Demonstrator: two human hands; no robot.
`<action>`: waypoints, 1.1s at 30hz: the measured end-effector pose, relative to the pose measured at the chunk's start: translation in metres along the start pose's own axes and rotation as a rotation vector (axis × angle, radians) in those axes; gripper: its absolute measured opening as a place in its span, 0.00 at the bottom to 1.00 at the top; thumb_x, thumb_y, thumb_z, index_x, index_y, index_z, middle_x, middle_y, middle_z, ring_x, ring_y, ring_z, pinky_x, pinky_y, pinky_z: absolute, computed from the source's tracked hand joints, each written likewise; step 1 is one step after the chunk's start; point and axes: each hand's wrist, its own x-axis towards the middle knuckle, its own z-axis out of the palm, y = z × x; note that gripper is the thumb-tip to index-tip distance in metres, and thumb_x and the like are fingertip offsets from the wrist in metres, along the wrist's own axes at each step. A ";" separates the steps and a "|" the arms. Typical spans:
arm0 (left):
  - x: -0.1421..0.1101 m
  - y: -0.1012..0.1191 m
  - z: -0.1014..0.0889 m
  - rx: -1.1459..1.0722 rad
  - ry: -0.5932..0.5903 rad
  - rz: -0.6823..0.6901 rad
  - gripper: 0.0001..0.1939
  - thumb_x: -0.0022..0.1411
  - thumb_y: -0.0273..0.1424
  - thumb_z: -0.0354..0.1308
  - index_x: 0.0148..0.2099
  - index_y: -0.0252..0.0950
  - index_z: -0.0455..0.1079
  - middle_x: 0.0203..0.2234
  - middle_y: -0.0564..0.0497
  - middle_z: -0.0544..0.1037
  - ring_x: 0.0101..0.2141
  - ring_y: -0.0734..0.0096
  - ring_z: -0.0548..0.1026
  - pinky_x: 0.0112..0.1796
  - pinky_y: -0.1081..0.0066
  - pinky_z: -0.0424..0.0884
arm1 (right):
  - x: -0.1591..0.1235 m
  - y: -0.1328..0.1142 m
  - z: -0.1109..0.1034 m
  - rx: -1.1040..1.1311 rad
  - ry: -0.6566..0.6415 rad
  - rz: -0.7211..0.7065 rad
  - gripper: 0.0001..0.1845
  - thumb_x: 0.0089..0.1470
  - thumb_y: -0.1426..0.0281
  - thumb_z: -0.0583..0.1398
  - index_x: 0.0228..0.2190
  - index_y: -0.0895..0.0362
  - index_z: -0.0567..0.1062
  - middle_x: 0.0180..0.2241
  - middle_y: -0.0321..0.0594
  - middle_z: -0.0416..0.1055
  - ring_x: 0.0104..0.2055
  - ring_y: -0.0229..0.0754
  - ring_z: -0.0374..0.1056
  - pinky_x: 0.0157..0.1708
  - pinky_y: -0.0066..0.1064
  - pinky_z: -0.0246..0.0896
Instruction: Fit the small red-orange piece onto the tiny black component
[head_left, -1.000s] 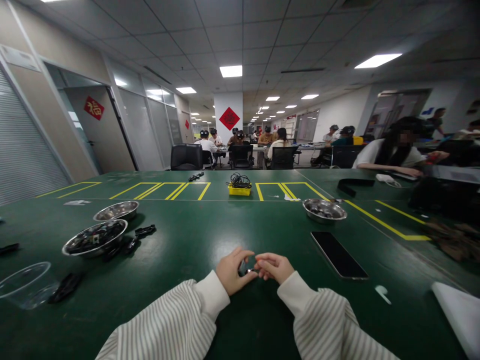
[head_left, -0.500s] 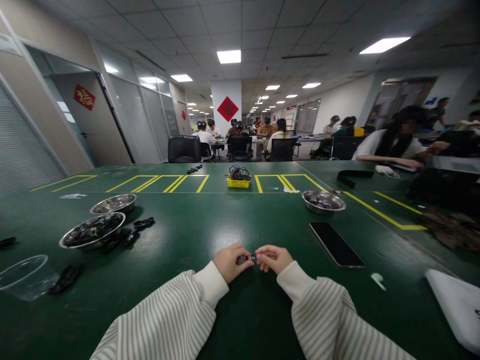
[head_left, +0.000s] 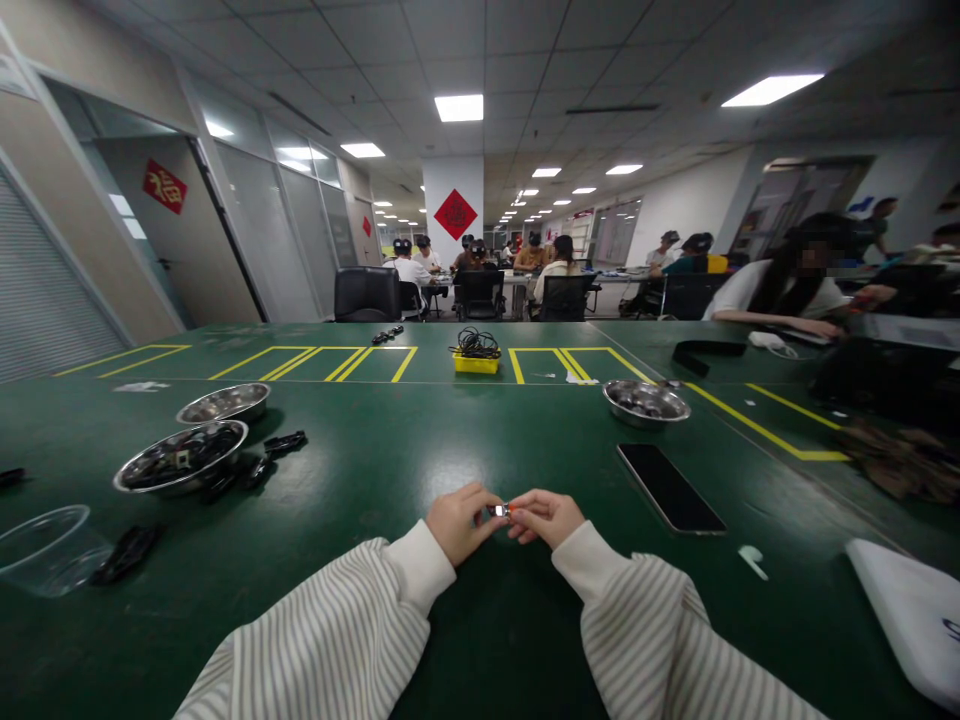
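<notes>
Hanging upper left, a red diamond sign [head_left: 165, 187] on the door [head_left: 161, 240] reads 福. Lower left: clear plastic cup [head_left: 46, 565], black part [head_left: 126, 553] just beside it. Mid-left: two steel bowls, the rear bowl [head_left: 223, 405] and, nearer, the front bowl [head_left: 169, 488] heaped with black parts [head_left: 176, 458]; more black pieces [head_left: 283, 444] lie on the green table [head_left: 337, 480] just right of it. Lower centre: left hand [head_left: 459, 525] pinches a small part [head_left: 499, 511] with a bright, pale face, grip narrow; exact type too small to tell. Right hand [head_left: 551, 518], also narrow, has an orange bit [head_left: 511, 508] at its fingertips, up against that part. Centre, further back: yellow tray [head_left: 477, 367] holding coiled black cable [head_left: 478, 344]. Upper centre: red diamond on the pillar [head_left: 455, 215], markings illegible. Right of centre: steel bowl of dark bits [head_left: 646, 417], then a phone [head_left: 671, 488], screen dark, no brand readable. Lower right: white earbud [head_left: 752, 561], white box [head_left: 900, 610] with dark lettering [head_left: 951, 628] cut off by the frame edge, unreadable.
</notes>
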 end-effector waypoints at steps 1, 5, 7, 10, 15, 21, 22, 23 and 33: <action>0.000 0.000 0.000 0.011 0.000 0.003 0.11 0.55 0.37 0.49 0.34 0.36 0.68 0.25 0.53 0.70 0.22 0.82 0.66 0.27 0.80 0.64 | 0.000 0.000 0.000 0.001 0.001 0.003 0.19 0.31 0.61 0.64 0.23 0.63 0.70 0.19 0.41 0.72 0.20 0.39 0.69 0.20 0.30 0.65; 0.000 0.000 0.000 0.038 0.002 0.025 0.11 0.56 0.37 0.48 0.34 0.36 0.68 0.25 0.53 0.70 0.22 0.82 0.67 0.26 0.80 0.64 | 0.000 0.001 0.000 0.005 0.018 -0.008 0.18 0.29 0.61 0.64 0.21 0.63 0.71 0.17 0.39 0.71 0.19 0.38 0.68 0.20 0.29 0.65; 0.000 0.000 0.000 0.047 0.006 0.041 0.11 0.56 0.37 0.48 0.34 0.37 0.68 0.25 0.53 0.70 0.22 0.82 0.67 0.26 0.80 0.64 | 0.001 0.002 -0.001 -0.016 0.030 -0.022 0.16 0.29 0.63 0.65 0.20 0.62 0.71 0.16 0.37 0.70 0.18 0.37 0.67 0.19 0.28 0.64; 0.000 0.001 0.000 0.058 0.060 0.076 0.11 0.55 0.36 0.49 0.35 0.37 0.69 0.28 0.52 0.71 0.25 0.81 0.68 0.27 0.80 0.65 | 0.003 0.005 -0.002 -0.082 0.060 -0.043 0.14 0.30 0.63 0.65 0.20 0.62 0.73 0.14 0.37 0.69 0.17 0.36 0.66 0.18 0.26 0.63; 0.001 0.002 0.001 0.039 0.143 0.095 0.10 0.54 0.35 0.51 0.36 0.36 0.69 0.31 0.50 0.71 0.29 0.78 0.69 0.30 0.78 0.67 | 0.004 0.009 -0.002 -0.186 0.119 -0.086 0.15 0.32 0.62 0.63 0.22 0.62 0.75 0.15 0.39 0.70 0.18 0.38 0.67 0.18 0.26 0.63; 0.000 -0.003 0.006 0.047 0.120 0.142 0.11 0.55 0.33 0.50 0.38 0.35 0.69 0.27 0.50 0.71 0.25 0.80 0.69 0.27 0.79 0.67 | -0.002 0.010 -0.002 -0.489 0.154 -0.363 0.12 0.39 0.63 0.59 0.23 0.58 0.77 0.20 0.41 0.71 0.18 0.37 0.66 0.17 0.27 0.64; -0.001 -0.004 0.006 0.058 0.119 0.147 0.11 0.55 0.33 0.50 0.39 0.35 0.69 0.26 0.50 0.71 0.24 0.80 0.69 0.27 0.80 0.67 | -0.003 0.010 -0.002 -0.507 0.147 -0.395 0.12 0.40 0.63 0.59 0.23 0.58 0.77 0.20 0.42 0.71 0.18 0.37 0.66 0.17 0.27 0.64; -0.001 -0.004 0.006 0.068 0.119 0.151 0.11 0.56 0.33 0.49 0.39 0.35 0.69 0.26 0.51 0.70 0.24 0.80 0.68 0.26 0.80 0.67 | -0.002 0.010 -0.002 -0.496 0.138 -0.403 0.12 0.41 0.63 0.58 0.23 0.58 0.77 0.20 0.42 0.71 0.18 0.37 0.66 0.18 0.27 0.64; -0.001 -0.003 0.006 0.086 0.054 0.157 0.13 0.57 0.33 0.48 0.44 0.35 0.64 0.25 0.51 0.70 0.25 0.78 0.68 0.28 0.78 0.65 | 0.004 0.011 -0.002 -0.127 0.074 -0.088 0.19 0.32 0.59 0.62 0.24 0.62 0.75 0.18 0.40 0.71 0.19 0.38 0.67 0.21 0.28 0.64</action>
